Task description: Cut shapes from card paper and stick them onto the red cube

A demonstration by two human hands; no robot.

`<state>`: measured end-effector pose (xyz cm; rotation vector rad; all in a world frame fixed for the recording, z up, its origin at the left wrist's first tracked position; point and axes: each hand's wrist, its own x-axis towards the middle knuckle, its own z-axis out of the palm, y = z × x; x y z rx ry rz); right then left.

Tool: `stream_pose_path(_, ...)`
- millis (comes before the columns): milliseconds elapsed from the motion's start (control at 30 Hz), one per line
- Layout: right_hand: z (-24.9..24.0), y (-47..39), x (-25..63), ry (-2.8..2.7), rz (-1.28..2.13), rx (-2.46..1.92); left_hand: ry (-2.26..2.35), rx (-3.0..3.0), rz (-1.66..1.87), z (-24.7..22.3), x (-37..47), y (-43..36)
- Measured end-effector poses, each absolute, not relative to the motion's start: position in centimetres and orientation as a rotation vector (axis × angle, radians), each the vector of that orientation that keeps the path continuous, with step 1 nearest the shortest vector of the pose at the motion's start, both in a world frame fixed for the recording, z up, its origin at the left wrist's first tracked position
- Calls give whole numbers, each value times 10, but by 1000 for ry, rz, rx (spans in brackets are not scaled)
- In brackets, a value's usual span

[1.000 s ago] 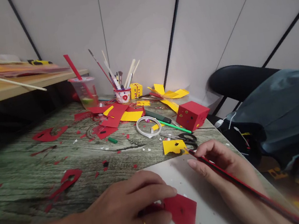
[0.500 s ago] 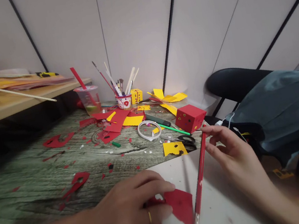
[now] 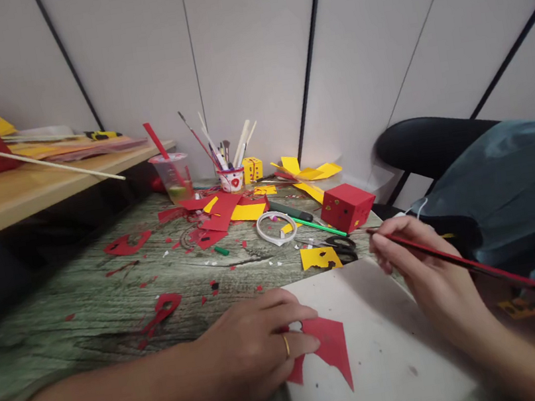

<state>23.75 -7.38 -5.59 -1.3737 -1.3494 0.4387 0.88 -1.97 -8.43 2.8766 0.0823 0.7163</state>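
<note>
The bare left hand point(image 3: 259, 346), a gold ring on one finger, lies palm down, its fingers reaching right, its bare forearm stretched low from the left. The bare right hand point(image 3: 431, 270) is raised, thumb and fingers pinched together, forearm slanting up from the near right.

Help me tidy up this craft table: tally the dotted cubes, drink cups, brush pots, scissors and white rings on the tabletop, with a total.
Dotted cubes: 2 (red cube, yellow cube)
Drink cup: 1
Brush pot: 1
Scissors: 1
White ring: 1
Total: 6
</note>
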Motion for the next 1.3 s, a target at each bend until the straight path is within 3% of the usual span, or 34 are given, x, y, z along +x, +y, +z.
stream_pose_path(233, -56, -81, 201, -1556, 1096, -1410, 48, 2845, 751, -86, 10, -17)
stream_pose_path(700, -66, -77, 196, -1742, 850, -1515, 34, 2845, 707, -88, 8, -15)
stream_pose_path(1300, -70, -76, 199, -1808, 843, -1542, 73, 2841, 668, -89, 8, -14)
